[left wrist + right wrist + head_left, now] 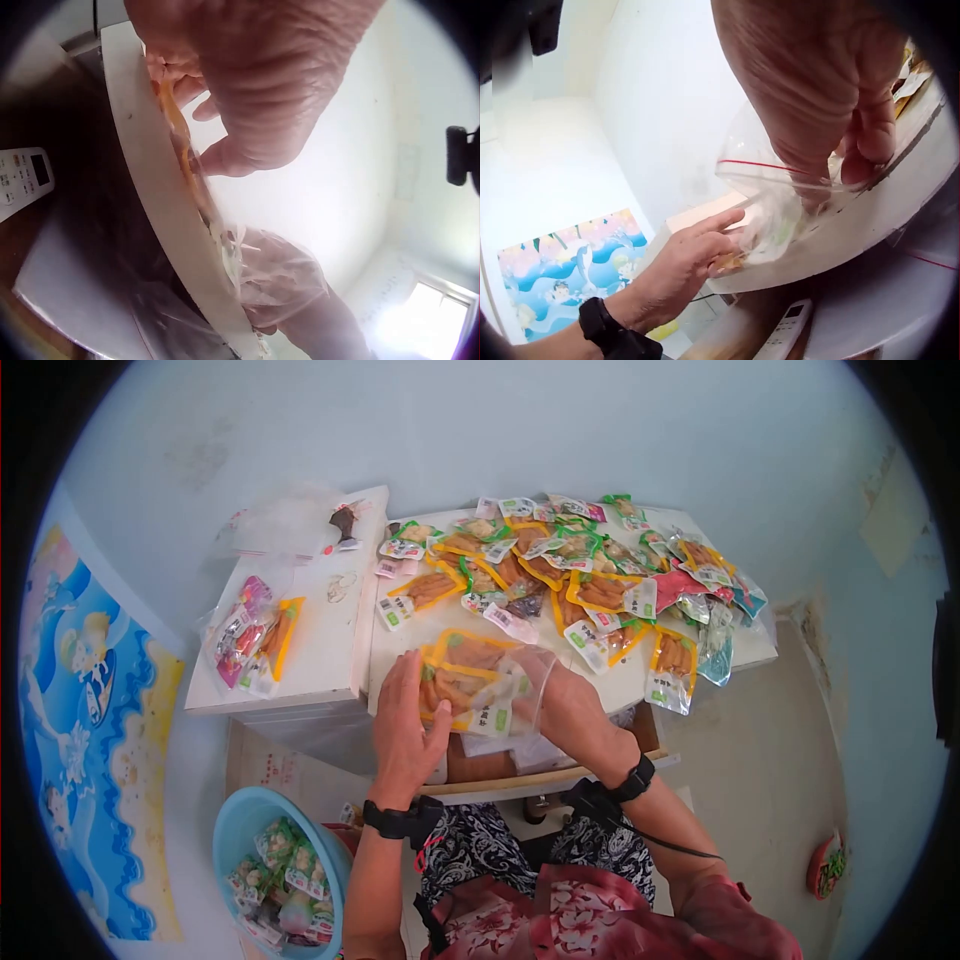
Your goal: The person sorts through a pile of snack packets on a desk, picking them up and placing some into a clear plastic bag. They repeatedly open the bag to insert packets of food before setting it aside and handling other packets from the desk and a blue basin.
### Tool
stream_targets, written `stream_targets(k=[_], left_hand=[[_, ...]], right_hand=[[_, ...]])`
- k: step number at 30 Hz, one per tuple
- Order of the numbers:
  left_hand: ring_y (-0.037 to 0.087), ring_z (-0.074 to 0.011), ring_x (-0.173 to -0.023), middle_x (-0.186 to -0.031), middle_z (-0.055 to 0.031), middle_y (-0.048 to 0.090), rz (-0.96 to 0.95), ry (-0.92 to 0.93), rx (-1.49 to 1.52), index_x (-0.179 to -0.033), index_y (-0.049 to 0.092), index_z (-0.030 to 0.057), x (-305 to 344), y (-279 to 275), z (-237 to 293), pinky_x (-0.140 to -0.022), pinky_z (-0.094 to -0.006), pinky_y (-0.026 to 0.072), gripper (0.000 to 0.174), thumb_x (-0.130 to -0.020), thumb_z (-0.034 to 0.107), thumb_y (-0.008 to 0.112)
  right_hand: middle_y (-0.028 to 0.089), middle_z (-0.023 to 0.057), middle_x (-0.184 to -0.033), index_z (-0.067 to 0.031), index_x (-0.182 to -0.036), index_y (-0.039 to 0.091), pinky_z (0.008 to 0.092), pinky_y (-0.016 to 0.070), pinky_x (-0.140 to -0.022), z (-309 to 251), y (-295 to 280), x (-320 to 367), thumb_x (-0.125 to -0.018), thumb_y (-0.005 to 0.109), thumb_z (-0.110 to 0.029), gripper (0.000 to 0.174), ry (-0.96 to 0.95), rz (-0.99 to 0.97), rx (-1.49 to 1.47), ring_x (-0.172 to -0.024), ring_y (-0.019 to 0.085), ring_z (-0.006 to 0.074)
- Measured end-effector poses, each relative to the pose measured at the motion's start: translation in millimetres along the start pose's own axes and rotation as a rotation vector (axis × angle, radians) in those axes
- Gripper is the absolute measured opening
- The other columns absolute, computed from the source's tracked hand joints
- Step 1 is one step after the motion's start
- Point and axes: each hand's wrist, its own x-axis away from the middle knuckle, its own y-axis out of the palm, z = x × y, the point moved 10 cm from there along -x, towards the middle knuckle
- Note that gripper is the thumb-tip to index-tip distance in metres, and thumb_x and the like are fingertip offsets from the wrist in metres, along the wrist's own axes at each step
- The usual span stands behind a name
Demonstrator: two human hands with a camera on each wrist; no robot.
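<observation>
A clear zip bag (505,695) with a red seal line lies at the near edge of the white table (345,625), with yellow-edged snack packets (465,660) partly inside it. My left hand (405,705) lies with straight fingers against the packets at the bag's left side; the right wrist view shows that left hand (682,262) with its fingers extended. My right hand (565,700) pinches the bag's open rim (772,176) on the right, fingers curled over the plastic. In the left wrist view the bag (281,274) drapes over the table edge (157,195).
Many loose snack packets (590,570) cover the far table. A filled bag (250,635) and empty clear bags (290,520) lie on the left surface. A blue basin (235,825) of green packets sits on the floor at lower left. A remote (22,176) lies on a shelf under the table.
</observation>
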Motion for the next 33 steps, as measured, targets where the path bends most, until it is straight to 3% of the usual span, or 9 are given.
stream_targets(k=[6, 9, 18, 24, 25, 28, 30, 32, 33], left_hand=[[0.048, -0.0407, -0.141, -0.149, -0.0248, 0.052, 0.003, 0.053, -0.062, -0.147, 0.048, -0.0007, -1, 5, 0, -0.119, -0.0478, 0.0370, 0.061, -0.089, 0.010, 0.064], [0.049, -0.0408, -0.139, -0.147, -0.0244, 0.053, 0.014, 0.046, 0.006, -0.143, 0.050, -0.0003, -3, 5, -2, -0.119, -0.0474, 0.0379, 0.058, -0.088, 0.009, 0.065], [0.045, -0.0401, -0.143, -0.149, -0.0254, 0.052, 0.019, -0.021, 0.075, -0.149, 0.049, 0.0022, -5, 6, 4, -0.118, -0.0477, 0.0375, 0.068, -0.086, 0.012, 0.073], [0.032, -0.0355, -0.152, -0.157, -0.0141, 0.049, -0.157, 0.157, -0.240, -0.146, 0.060, 0.0105, -2, 24, 35, -0.124, -0.0511, 0.0253, 0.061, -0.087, 0.019, 0.073], [0.034, -0.0353, -0.151, -0.155, -0.0089, 0.051, -0.154, 0.144, -0.233, -0.143, 0.061, 0.0087, -3, 23, 35, -0.125, -0.0518, 0.0234, 0.056, -0.089, 0.020, 0.071], [0.035, -0.0354, -0.151, -0.153, -0.0096, 0.052, -0.161, 0.142, -0.208, -0.141, 0.062, 0.0070, -3, 23, 34, -0.124, -0.0525, 0.0233, 0.053, -0.090, 0.018, 0.069], [0.035, -0.0358, -0.150, -0.150, -0.0097, 0.053, -0.162, 0.137, -0.205, -0.140, 0.061, 0.0063, -2, 24, 34, -0.124, -0.0542, 0.0231, 0.051, -0.091, 0.019, 0.068], [0.035, -0.0362, -0.150, -0.150, -0.0093, 0.053, -0.168, 0.128, -0.201, -0.141, 0.061, 0.0072, -2, 26, 33, -0.124, -0.0576, 0.0227, 0.053, -0.091, 0.022, 0.068], [0.035, -0.0364, -0.150, -0.150, -0.0095, 0.053, -0.171, 0.127, -0.199, -0.141, 0.061, 0.0070, -2, 26, 33, -0.124, -0.0576, 0.0227, 0.053, -0.091, 0.022, 0.067]], right_hand=[[0.062, 0.0144, -0.099, -0.0066, -0.098, 0.062, 0.0482, 0.0540, -0.061, 2, -1, -1, -0.092, 0.066, -0.016, 0.012, -0.208, 0.134, 0.108, -0.078, 0.067, 0.0371], [0.061, 0.0110, -0.092, -0.0079, -0.089, 0.061, 0.0464, 0.0515, -0.057, -7, -4, -3, -0.090, 0.067, -0.015, 0.009, -0.244, 0.177, 0.178, -0.072, 0.067, 0.0339], [0.062, 0.0124, -0.084, -0.0096, -0.093, 0.064, 0.0481, 0.0502, -0.058, 6, 7, -20, -0.085, 0.070, -0.012, 0.010, -0.185, 0.168, 0.212, -0.069, 0.065, 0.0368], [0.064, 0.0144, -0.083, -0.0091, -0.113, 0.071, 0.0478, 0.0528, -0.061, -10, -6, -9, -0.082, 0.069, -0.008, 0.031, -0.238, 0.106, 0.186, -0.073, 0.067, 0.0376], [0.067, 0.0125, -0.085, -0.0083, -0.106, 0.072, 0.0447, 0.0536, -0.061, -4, -8, -6, -0.084, 0.069, -0.006, 0.022, -0.209, 0.062, 0.207, -0.073, 0.067, 0.0362], [0.069, 0.0109, -0.087, -0.0070, -0.102, 0.073, 0.0395, 0.0544, -0.062, -2, -47, 4, -0.088, 0.071, -0.007, 0.014, -0.204, 0.062, -0.159, -0.072, 0.068, 0.0305], [0.071, 0.0086, -0.088, -0.0087, -0.095, 0.072, 0.0399, 0.0547, -0.062, 27, -86, 5, -0.088, 0.074, -0.014, 0.008, -0.033, 0.288, -0.213, -0.072, 0.069, 0.0307], [0.072, 0.0100, -0.087, -0.0083, -0.093, 0.071, 0.0406, 0.0550, -0.062, 69, -124, 6, -0.089, 0.073, -0.012, 0.005, 0.067, 0.578, 0.065, -0.072, 0.070, 0.0318], [0.072, 0.0117, -0.089, -0.0070, -0.100, 0.069, 0.0439, 0.0554, -0.066, 87, -140, 2, -0.088, 0.076, -0.018, 0.017, 0.143, 0.562, 0.130, -0.078, 0.071, 0.0338]])
